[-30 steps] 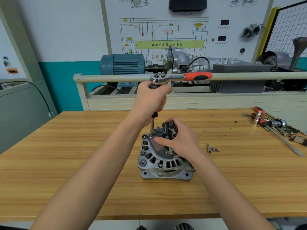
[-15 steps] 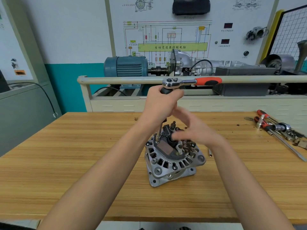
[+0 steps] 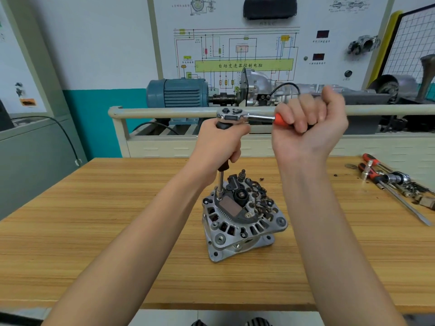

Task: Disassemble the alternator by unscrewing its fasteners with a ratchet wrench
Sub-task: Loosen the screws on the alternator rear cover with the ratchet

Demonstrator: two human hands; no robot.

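Note:
The grey alternator stands on the wooden table with its rear parts facing up. A ratchet wrench with a red handle sits atop a long extension bar whose tip rests on a fastener at the alternator's upper left. My left hand grips the black upper part of the extension just under the ratchet head. My right hand is curled round the red handle, to the right of the head. No hand touches the alternator.
Red-handled screwdrivers, sockets and small parts lie at the table's right edge. A rail runs behind the table, with a blue motor and a wiring panel beyond it.
My right hand has left the alternator's top, risen and taken hold of the ratchet's red handle. My left hand kept its grip on the extension. The view shifted slightly.

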